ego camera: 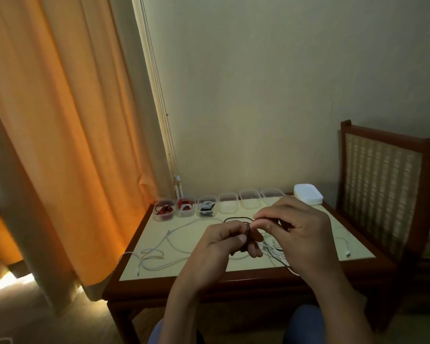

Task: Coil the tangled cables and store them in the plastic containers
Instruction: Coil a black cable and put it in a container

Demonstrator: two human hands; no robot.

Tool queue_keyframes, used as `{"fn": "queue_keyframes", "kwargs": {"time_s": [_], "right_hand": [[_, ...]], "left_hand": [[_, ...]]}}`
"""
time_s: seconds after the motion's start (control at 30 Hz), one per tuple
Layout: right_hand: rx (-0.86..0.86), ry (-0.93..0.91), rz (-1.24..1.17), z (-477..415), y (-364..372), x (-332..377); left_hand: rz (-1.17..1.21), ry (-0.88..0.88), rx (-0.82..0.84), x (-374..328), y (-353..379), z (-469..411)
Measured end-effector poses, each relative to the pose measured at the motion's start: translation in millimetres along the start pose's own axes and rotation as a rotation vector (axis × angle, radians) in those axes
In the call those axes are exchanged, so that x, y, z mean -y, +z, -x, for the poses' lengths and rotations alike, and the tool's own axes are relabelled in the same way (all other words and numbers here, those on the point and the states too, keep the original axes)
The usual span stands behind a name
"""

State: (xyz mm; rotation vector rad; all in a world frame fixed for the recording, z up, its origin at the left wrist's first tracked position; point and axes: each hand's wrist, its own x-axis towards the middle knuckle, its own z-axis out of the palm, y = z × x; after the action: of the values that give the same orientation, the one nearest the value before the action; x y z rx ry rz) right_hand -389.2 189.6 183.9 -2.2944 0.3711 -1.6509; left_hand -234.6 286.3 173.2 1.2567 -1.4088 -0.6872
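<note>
Holding a thin black cable between both hands, above the cream-topped, dark-wood-framed counter. Your left grip: narrow, fingers curled, thumb pressed on a small dark bundle of that cable. Your right grip: thumb and forefinger pinch the same strand, just right of the left grip and nearly touching it. One black loop arcs just beyond your left knuckles. Loose white cables lie tangled on the counter, left of the left grip. More white strands show under the right grip. Beyond both grips, along the far edge, sits a row of six clear plastic containers. The three leftmost hold red, white and black cables. A stack of white lids sits just beyond the right grip.
</note>
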Motion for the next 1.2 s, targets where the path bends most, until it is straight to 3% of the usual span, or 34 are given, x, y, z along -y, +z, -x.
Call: {"fn": "queue_keyframes", "kwargs": {"time_s": [0.27,0.5,0.67,0.8,0.97,1.1,1.2], "right_hand": [[-0.011,0.1,-0.22,-16.6,12.8,-2.5],[0.031,0.124,-0.255,-35.5,18.0,-10.8],[0.072,0.292,-0.439,-42.6,23.3,-22.0],[0.077,0.393,-0.529,-45.8,32.3,-28.0],[0.036,0.479,-0.572,-31.9,45.9,-26.7],[0.111,0.506,-0.486,-6.5,52.0,-14.2],[0.112,0.457,-0.379,10.6,48.4,2.5]], "left_hand": [[0.14,0.038,0.009,-4.4,-10.9,-5.0],[0.119,0.069,0.019,-8.2,-22.7,-22.7],[0.147,0.052,0.034,-2.8,-27.2,-32.6],[0.318,0.047,0.062,-2.8,-30.0,-37.4],[0.744,0.166,0.101,-11.8,-25.7,-37.5],[0.918,0.28,-0.023,-24.3,-18.5,-36.9],[0.747,0.278,-0.167,-29.3,-17.0,-36.4]]}}
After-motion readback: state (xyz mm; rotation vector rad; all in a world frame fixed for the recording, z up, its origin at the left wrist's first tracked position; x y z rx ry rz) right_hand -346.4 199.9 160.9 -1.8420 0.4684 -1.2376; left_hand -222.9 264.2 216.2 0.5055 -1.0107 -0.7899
